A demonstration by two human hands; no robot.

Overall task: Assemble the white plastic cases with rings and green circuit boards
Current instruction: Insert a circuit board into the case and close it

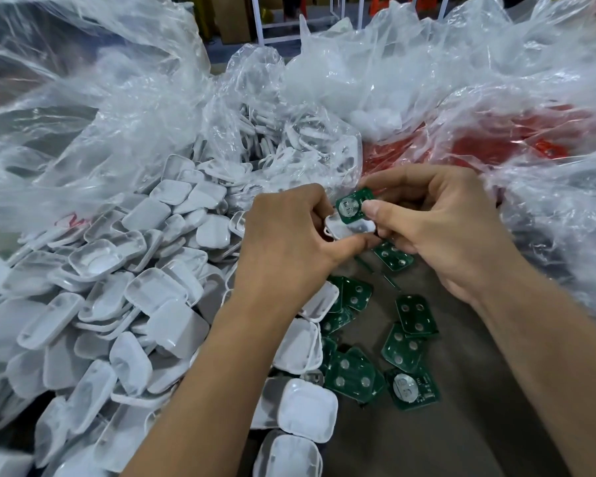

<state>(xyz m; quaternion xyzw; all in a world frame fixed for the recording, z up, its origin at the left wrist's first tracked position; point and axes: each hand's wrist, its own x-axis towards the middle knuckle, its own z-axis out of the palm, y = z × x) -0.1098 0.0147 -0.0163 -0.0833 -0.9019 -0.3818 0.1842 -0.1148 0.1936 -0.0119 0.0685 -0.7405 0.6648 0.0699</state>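
My left hand [286, 242] grips a white plastic case [348, 229] from the left, open side up. My right hand [437, 228] pinches a green circuit board [351, 208] with a silver round cell on it. The board is tilted, with its lower edge resting in the case. A large heap of white cases [117, 294] covers the left of the table. Several loose green boards [375, 346] lie on the brown table below my hands. White rings [283, 139] fill an open clear bag behind the hands.
Crumpled clear plastic bags [410, 74] stand around the back and both sides. A red container [496, 139] shows through the plastic at the right. Bare brown table surface [461, 425] lies at the lower right. White metal frames [331, 18] stand in the far background.
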